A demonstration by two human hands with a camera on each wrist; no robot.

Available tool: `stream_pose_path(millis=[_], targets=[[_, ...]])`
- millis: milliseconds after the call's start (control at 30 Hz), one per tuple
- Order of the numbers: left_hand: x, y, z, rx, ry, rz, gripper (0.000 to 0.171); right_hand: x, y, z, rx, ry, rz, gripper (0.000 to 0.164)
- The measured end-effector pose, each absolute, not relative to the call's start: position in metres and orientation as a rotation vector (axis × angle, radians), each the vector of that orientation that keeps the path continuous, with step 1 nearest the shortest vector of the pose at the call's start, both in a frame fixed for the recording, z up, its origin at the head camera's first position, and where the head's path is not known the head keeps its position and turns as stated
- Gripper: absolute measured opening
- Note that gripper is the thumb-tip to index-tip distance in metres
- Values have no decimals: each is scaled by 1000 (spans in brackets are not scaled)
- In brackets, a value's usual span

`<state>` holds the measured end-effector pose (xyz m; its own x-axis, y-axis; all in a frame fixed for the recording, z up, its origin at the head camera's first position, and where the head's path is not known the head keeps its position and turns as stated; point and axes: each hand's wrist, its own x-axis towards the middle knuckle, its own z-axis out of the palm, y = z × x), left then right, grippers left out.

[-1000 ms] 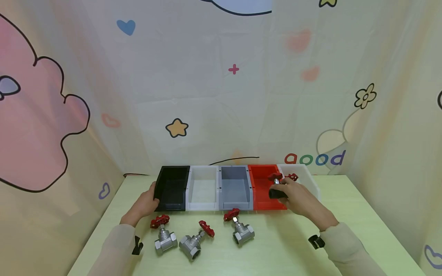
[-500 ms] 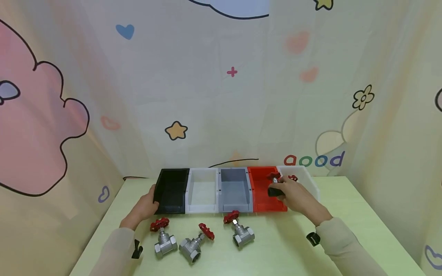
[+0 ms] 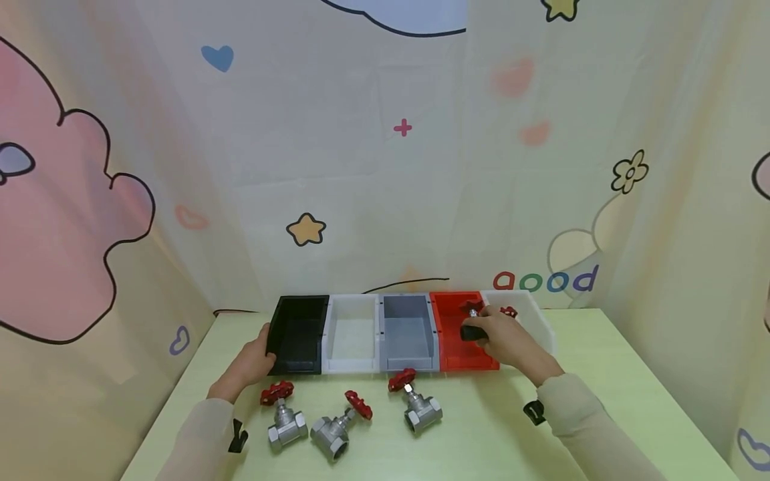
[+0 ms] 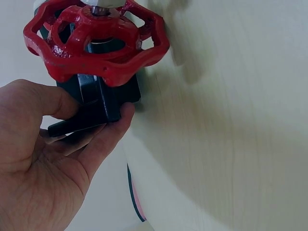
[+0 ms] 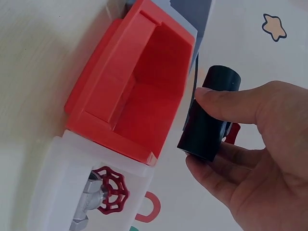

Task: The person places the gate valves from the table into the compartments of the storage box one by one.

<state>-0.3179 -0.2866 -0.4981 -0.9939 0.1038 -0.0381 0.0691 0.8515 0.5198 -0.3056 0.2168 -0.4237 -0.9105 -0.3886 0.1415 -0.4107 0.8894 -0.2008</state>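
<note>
Lining the room, pale printed cloth (image 3: 361,133), lightly creased; below it, a light wood-grained table (image 3: 481,434). On it: five smooth plastic bins (image 3: 410,365) in a row; three metal valves (image 3: 424,412), hex-ended, with scalloped red handwheels (image 3: 358,405); a further valve (image 5: 89,202) in the white end bin (image 3: 546,327). Left hand (image 3: 245,361): thumb and fingers pinching the black bin (image 3: 295,367). Right hand (image 5: 269,144): thumb and fingers curled round a black cylinder-bodied valve (image 5: 209,125), above the red bin (image 5: 103,91)

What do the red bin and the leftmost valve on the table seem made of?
Red bin: probably satin plastic, by its even colour and soft sheen.
Leftmost valve: likely metal, dull grey with brighter facets; its handwheel perhaps painted metal, glossy, by sharp highlights.
</note>
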Motion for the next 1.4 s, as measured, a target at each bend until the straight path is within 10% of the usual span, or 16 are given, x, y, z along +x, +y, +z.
stream_pose_path(millis=[1400], targets=[[-319,-287,-502,106,2957,834,74,-336,198,-467,567,-3038,357,39]])
